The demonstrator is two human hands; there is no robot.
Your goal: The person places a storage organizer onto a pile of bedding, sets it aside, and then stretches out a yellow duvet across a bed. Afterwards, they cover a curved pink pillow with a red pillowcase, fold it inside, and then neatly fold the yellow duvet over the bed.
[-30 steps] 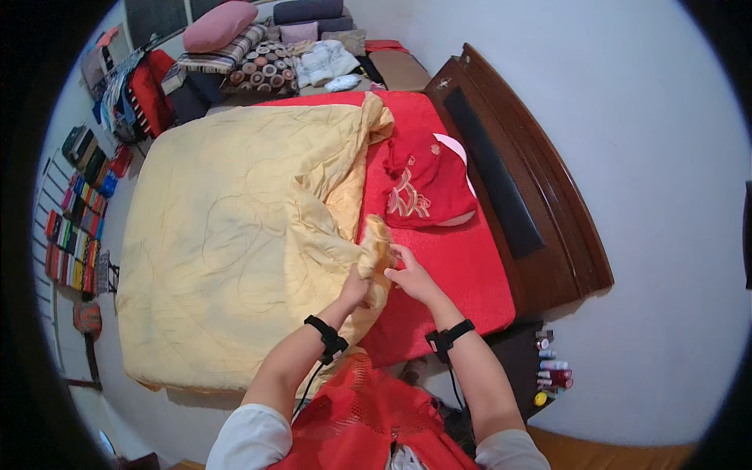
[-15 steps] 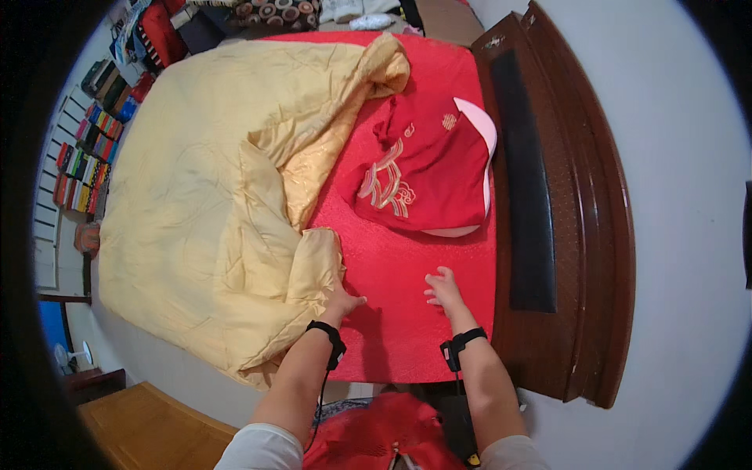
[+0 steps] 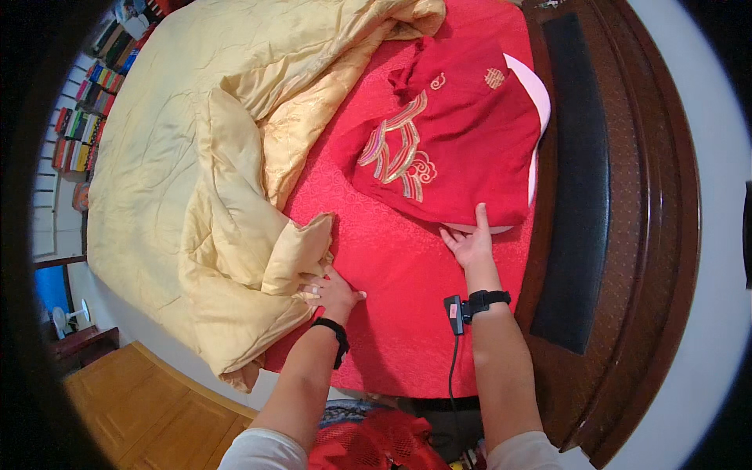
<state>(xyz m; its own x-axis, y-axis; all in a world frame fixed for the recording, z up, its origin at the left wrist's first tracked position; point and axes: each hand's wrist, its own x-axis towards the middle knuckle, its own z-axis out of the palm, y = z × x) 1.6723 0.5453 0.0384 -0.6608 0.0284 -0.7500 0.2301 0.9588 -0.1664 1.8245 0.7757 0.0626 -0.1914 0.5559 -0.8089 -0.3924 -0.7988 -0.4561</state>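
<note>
My left hand (image 3: 333, 296) lies with its fingers stretched out against the near edge of a pale yellow quilt (image 3: 157, 164), bunched over the left part of the bed. Its fingertips touch the quilt's folded corner. My right hand (image 3: 472, 244) is open, thumb pointing up and fingers apart, at the near edge of a pink pillow (image 3: 534, 90). Over that pillow lies a dark red cloth (image 3: 462, 149) with gold embroidery, which hides most of it. The thumb reaches the cloth's lower edge. Beneath everything spreads a bright red bedsheet (image 3: 399, 329).
A dark wooden headboard (image 3: 650, 196) with a black padded panel (image 3: 576, 188) borders the bed on the right. At the lower left stands a wooden cabinet (image 3: 157, 407). Books (image 3: 78, 133) fill a rack on the far left. Something red (image 3: 368, 442) hangs below my arms.
My right hand has moved forward to the pillow's near edge. My left hand remains at the quilt, its fingers now more visible. The quilt's near edge has shifted left, and the view has moved closer.
</note>
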